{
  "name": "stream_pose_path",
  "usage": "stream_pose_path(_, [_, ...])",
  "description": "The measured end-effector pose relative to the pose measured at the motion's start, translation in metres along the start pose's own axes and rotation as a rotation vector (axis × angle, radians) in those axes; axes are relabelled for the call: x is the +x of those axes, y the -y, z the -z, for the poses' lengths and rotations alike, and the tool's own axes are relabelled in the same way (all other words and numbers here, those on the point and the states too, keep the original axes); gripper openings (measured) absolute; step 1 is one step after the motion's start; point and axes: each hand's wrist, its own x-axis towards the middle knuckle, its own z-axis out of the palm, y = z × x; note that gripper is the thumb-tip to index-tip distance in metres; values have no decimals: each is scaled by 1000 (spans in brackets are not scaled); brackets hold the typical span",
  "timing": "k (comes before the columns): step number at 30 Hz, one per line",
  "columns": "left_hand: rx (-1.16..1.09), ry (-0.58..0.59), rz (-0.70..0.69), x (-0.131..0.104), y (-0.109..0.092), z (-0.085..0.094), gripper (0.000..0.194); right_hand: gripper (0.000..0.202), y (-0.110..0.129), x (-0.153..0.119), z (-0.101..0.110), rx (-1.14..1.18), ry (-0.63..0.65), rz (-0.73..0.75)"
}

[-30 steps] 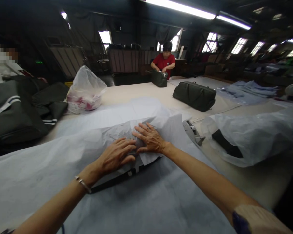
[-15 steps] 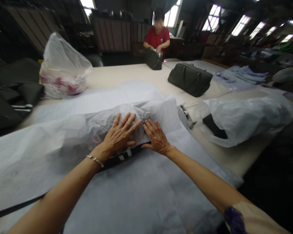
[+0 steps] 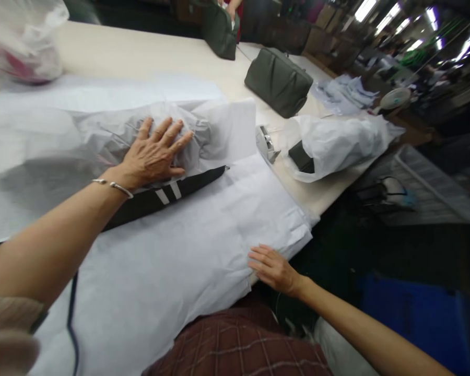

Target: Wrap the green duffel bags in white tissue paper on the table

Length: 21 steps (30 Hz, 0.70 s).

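My left hand [image 3: 153, 151] lies spread on a crumpled whitish plastic sheet [image 3: 113, 130] that covers part of a dark green bag. Along the near side of that bundle, a dark strip of the bag [image 3: 188, 187] with two white stripes shows from under the sheet. My right hand [image 3: 274, 269] is at the table's near right edge, fingers stretched out over the corner of a stack of thin white sheets [image 3: 180, 250]. The fingertips touch or nearly touch the top sheets; which, I cannot tell.
A grey tape dispenser [image 3: 265, 143] sits right of the bundle. Beyond it are a dark green bag [image 3: 279, 82] and a white plastic-wrapped bag [image 3: 340, 149]. A clear plastic bag [image 3: 27, 42] stands far left. Across the table, a person's hand [image 3: 233, 8] is at another green bag [image 3: 221, 31].
My right hand has left the bundle and moved down and right to the sheets' corner. My left hand stays on the plastic. The view has turned right and downward.
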Motion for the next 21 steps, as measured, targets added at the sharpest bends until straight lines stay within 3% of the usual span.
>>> stream_pose_path(4, [36, 23, 11, 1, -1, 0, 96, 54, -12, 13, -23, 9, 198, 79])
stream_pose_path(8, [37, 14, -12, 1, -3, 1, 91, 57, -19, 16, -36, 11, 250, 60])
stream_pose_path(15, [56, 20, -23, 1, -3, 3, 92, 42, -19, 11, -41, -18, 112, 146])
stream_pose_path(21, [62, 4, -10, 2, -1, 1, 96, 35, -18, 21, -25, 59, 25, 121])
